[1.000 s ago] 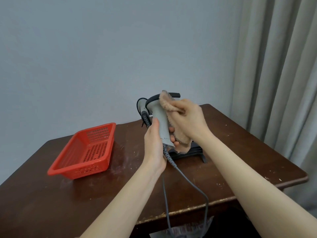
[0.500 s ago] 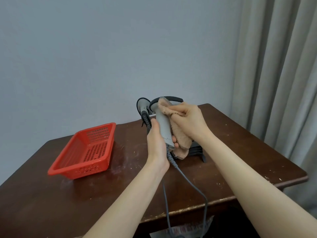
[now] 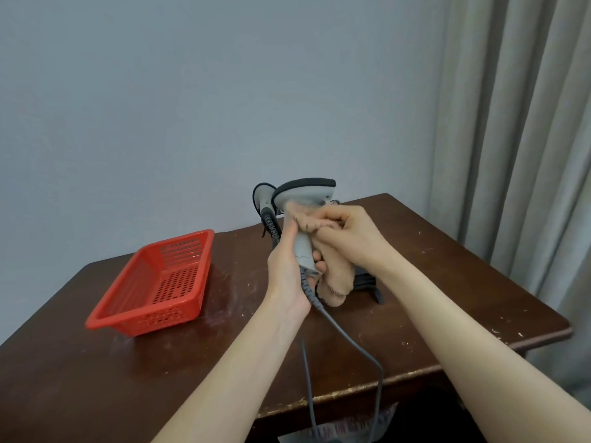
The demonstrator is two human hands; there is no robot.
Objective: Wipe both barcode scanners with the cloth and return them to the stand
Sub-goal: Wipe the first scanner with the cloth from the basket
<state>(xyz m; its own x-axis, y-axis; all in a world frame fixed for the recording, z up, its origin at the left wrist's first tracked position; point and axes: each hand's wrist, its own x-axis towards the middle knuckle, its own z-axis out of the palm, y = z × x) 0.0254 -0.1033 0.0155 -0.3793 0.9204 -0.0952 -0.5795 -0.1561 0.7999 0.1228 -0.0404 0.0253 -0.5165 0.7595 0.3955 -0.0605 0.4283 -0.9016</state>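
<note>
The left hand [image 3: 287, 276] is gripping the handle of a grey barcode scanner [image 3: 305, 195], its fingers [image 3: 319, 266] curling round the lower grip and the thumb lying up along the near side, and it is holding the scanner upright above the counter [image 3: 447, 282] with the dark-rimmed head pointing right. The right hand [image 3: 350, 233] is pinching a tan cloth [image 3: 335, 282] with bent fingers and pressing it against the scanner's neck just under the head; the rest of the cloth is hanging down beside the handle. A grey cable [image 3: 351, 340] is trailing from the handle's base over the counter's front edge. Behind the held unit, the second scanner [image 3: 263, 196] is standing upright, and the dark stand [image 3: 367, 281] is sitting on the counter, mostly hidden by the cloth and hand. A red basket [image 3: 153, 282] is resting to the left, well apart.
</note>
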